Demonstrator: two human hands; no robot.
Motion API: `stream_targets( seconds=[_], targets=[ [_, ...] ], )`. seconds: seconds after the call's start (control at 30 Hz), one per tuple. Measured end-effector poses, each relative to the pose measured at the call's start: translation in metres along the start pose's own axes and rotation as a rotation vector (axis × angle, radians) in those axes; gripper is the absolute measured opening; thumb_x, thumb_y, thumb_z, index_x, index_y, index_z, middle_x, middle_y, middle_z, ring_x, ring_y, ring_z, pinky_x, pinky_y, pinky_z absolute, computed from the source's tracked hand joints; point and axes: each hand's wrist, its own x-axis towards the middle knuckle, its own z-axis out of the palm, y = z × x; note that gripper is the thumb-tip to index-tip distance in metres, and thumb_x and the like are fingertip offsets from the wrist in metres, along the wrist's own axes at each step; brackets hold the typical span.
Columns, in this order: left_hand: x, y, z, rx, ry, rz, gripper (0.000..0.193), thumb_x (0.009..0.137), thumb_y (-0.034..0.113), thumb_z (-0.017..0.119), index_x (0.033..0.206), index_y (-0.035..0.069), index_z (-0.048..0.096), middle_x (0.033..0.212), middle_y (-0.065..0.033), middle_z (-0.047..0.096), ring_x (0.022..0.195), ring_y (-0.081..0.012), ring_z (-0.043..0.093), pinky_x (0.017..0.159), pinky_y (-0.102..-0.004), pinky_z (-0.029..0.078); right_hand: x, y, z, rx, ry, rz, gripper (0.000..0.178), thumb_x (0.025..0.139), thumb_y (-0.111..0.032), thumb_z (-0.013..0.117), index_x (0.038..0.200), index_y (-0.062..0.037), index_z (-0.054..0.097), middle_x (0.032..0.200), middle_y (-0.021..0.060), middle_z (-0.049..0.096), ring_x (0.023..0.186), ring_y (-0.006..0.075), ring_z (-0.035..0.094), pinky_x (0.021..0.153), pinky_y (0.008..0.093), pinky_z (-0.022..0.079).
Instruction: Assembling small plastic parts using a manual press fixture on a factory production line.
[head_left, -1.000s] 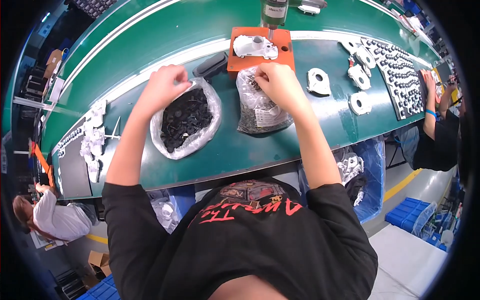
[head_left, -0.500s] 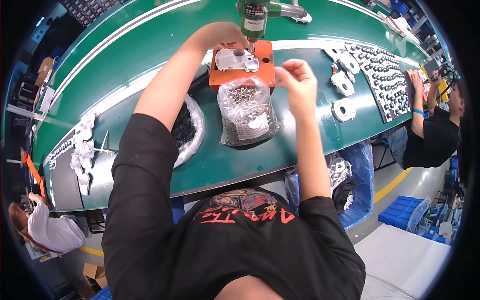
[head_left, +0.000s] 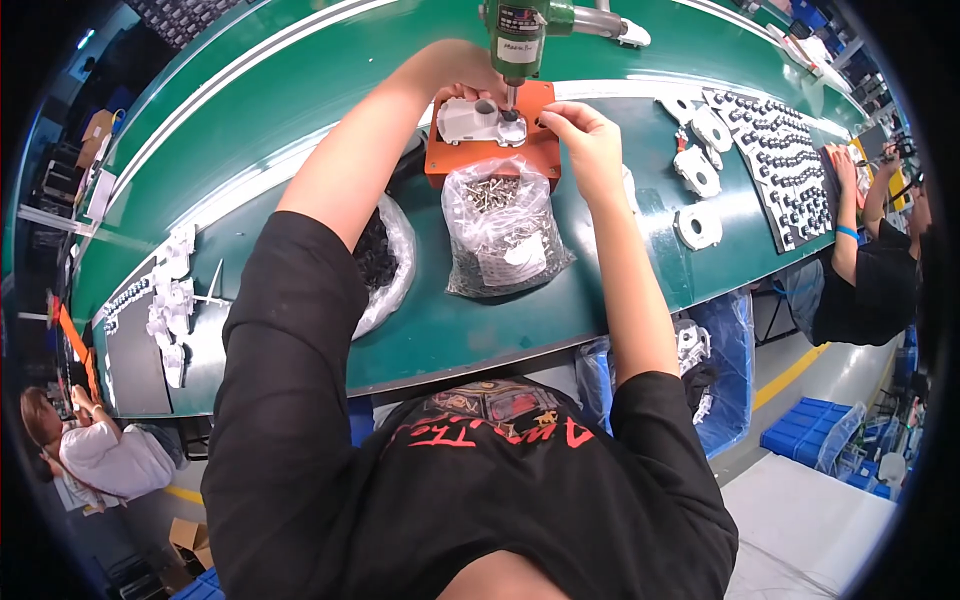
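A silver metal casting [head_left: 468, 122] lies on an orange fixture block [head_left: 470, 155]. My left hand [head_left: 462, 72] reaches over its far side, fingers curled at the casting's far edge and partly hidden. A green power screwdriver [head_left: 517, 55] hangs above, its bit pointing down at a small black part [head_left: 510, 116] on the casting's right end. My right hand [head_left: 588, 140] is at the block's right side, thumb and forefinger pinched together beside a dark round hole; what they hold, if anything, cannot be made out. In front of the block stands a clear plastic bag of screws [head_left: 495, 195].
Left of the screws is a bag of black parts [head_left: 375, 255]. White-grey castings [head_left: 697, 172] lie to the right, near a board with rows of black parts [head_left: 785, 165]. A blue-lined bin [head_left: 730, 370] stands below the table edge. Co-workers [head_left: 865, 260] sit at both sides.
My right hand has moved in to the block's right side, its fingers now pinched. A black part now shows under the screwdriver bit. My left hand stays at the casting's far edge.
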Motion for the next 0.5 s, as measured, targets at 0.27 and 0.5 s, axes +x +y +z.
stream_targets(
  seconds=[0.27,0.5],
  targets=[
    [-0.006,-0.008,0.001,-0.002,0.006,-0.009,0.027,0.064,0.03,0.076,0.069,0.011,0.058,0.06,0.0028,0.047,0.05,-0.0085,0.042,0.042,-0.025,0.03,0.014,-0.001,0.018,-0.144,0.006,0.024,0.021,0.078,-0.01,0.063,0.093,0.0036,0.065,0.082,0.0092,0.067,0.074,0.0119,0.062,0.067,0.0245,0.049],
    [0.009,-0.015,0.006,0.042,0.032,0.095,0.023,0.063,0.029,0.074,0.067,0.012,0.059,0.058,0.0017,0.049,0.053,-0.0128,0.048,0.045,-0.0285,0.036,0.019,0.006,0.024,-0.18,0.002,-0.008,0.021,0.074,-0.013,0.064,0.091,0.0004,0.067,0.08,0.0096,0.068,0.071,0.0124,0.063,0.065,0.0257,0.049]
  ],
)
